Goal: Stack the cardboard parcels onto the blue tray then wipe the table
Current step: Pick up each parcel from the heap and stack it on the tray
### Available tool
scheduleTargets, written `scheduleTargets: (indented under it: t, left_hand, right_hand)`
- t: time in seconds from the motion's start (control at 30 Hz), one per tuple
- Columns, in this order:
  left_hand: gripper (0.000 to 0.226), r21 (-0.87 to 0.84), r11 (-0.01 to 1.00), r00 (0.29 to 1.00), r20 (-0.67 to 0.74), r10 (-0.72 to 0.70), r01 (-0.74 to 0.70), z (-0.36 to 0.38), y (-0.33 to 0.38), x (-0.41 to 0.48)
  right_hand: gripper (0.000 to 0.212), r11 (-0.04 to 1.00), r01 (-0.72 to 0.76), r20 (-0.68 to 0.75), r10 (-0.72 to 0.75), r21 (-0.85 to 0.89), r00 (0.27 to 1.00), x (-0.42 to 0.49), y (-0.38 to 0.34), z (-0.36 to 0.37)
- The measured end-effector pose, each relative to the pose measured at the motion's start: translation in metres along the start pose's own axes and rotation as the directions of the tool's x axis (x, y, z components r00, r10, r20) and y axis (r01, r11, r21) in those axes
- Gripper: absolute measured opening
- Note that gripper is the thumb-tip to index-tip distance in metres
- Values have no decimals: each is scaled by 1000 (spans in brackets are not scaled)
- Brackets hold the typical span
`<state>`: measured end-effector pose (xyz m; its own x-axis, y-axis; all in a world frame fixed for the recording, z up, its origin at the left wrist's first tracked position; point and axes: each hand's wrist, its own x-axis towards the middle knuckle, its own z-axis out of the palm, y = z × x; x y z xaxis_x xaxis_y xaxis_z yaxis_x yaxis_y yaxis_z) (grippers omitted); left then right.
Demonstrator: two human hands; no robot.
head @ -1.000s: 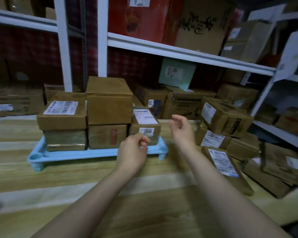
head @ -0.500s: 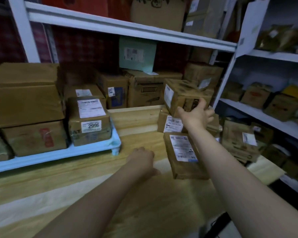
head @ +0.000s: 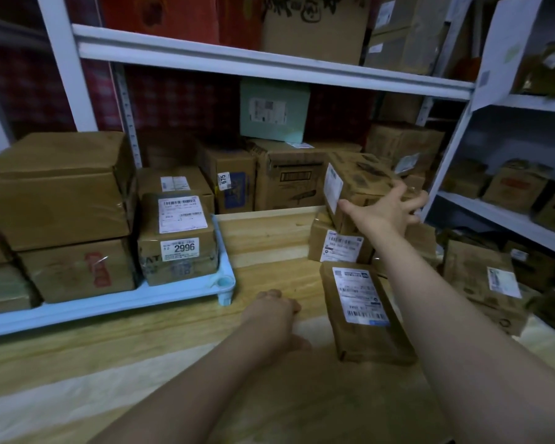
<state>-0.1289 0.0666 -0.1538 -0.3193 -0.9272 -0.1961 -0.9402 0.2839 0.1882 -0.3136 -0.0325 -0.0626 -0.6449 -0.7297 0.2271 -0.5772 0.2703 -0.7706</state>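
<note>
My right hand lies splayed on the tilted brown cardboard parcel; my left hand is loosely curled, empty. I should grip with 2 hands before lifting.

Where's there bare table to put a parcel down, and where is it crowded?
Free: the table between the blue tray and the flat labelled parcel, and its near strip around the left hand. Crowded: the tray's visible part is full; parcels heap under the right hand.
</note>
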Motion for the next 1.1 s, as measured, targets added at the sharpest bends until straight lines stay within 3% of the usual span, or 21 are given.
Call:
scheduleTargets:
  t: [0.1, 0.23, 0.3, 0.33, 0.37, 0.43, 0.5, 0.6, 0.67, 0.87, 0.93, 1.0, 1.1]
  left_hand:
    - [79, -5, 1000, 1000, -12, 2, -2, 2, -1, 0]
    - [80, -54, 999, 1000, -31, -2, 1, 6, -4, -5]
    - [78, -138, 990, 999, -40, 17, -22, 7, -7, -12]
    - [75, -257, 966, 998, -56, 10, -24, 7, -11, -15]
    - [69, -427, 904, 996, -86, -22, -17, 6, -15, -18]
    - [50, -753, 658, 968, -183, -173, -24, 0, -21, -23]
    - [35, -905, 421, 907, -225, -355, -60, -9, -26, -27]
    - [34, -981, 81, 849, -193, -492, -177, -25, -31, -37]
    - [39, -968, -45, 841, -191, -506, -247, -34, -35, -46]
    - [42, -946, -123, 821, -192, -538, -301, -46, -49, -71]
    - [40, -946, -145, 816, -167, -553, -291, -45, -53, -75]
    - [37, -947, -159, 813, -146, -564, -281, -43, -55, -75]
    - [33, -946, -181, 816, -126, -564, -270, -39, -55, -73]
  right_hand:
    - [99, 989, 90, -34, -87, 113, 996, -14, 8, -12]
    - [99, 917, 309, -3, -319, 253, 948, -51, 17, -41]
    - [102, 873, 387, 70, -424, 297, 903, -73, 26, -58]
    - [104, 856, 415, 115, -467, 307, 877, -83, 32, -65]
    - [106, 845, 436, 159, -498, 309, 853, -92, 38, -72]
    - [111, 836, 462, 235, -532, 296, 813, -108, 52, -81]
    - [112, 833, 470, 267, -543, 292, 796, -120, 65, -84]
    - [110, 838, 452, 275, -532, 306, 801, -132, 81, -85]
    - [110, 835, 446, 280, -534, 321, 798, -137, 88, -87]
    - [122, 820, 368, 380, -540, 437, 751, -156, 95, -90]
    - [124, 793, 256, 415, -528, 553, 741, -160, 96, -88]
    - [120, 720, 93, 405, -488, 688, 773, -162, 94, -85]
    - [128, 683, -42, 385, -359, 729, 850, -159, 91, -76]
